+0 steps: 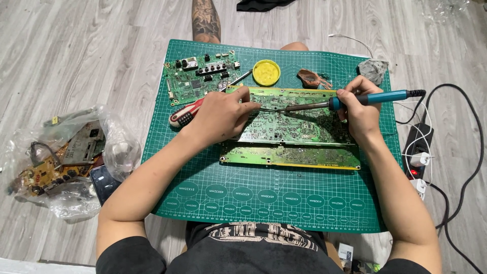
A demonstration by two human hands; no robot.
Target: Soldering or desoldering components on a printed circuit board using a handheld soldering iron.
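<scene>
Two hands work over a green cutting mat [213, 203] spread on a grey wood-plank floor [76, 50], and the mat's near half, printed with a row of dark ovals, lies bare and gives the widest open room. Bare floor also runs along the far left, while the right edge is crowded by black cables [469, 152] and a power strip [417, 152] with white plugs.

At the mat's middle lies a long green circuit board [294, 155], its yellow-edged near side running parallel to the mat's edge. A smaller green circuit board [200, 76] with black parts sits at the far left corner of the mat, just inside its border.

Left of the mat, a crumpled clear plastic bag [66, 152] holds more boards and metal parts, and a dark phone [104, 182] lies against its near side.

The left hand [220, 114] rests on the long board's far left end, fingers pinched together on a thin solder wire whose end meets the iron's tip. The right hand [357, 114] is clamped round a blue-handled soldering iron [350, 100], its tip laid on the board between the hands.

A red-and-white screwdriver [185, 114] lies partly under the left wrist. Beyond the board sit a round yellow tin [266, 72], a small brown holder [309, 78], and a grey crumpled wad [373, 68] at the far right corner.
</scene>
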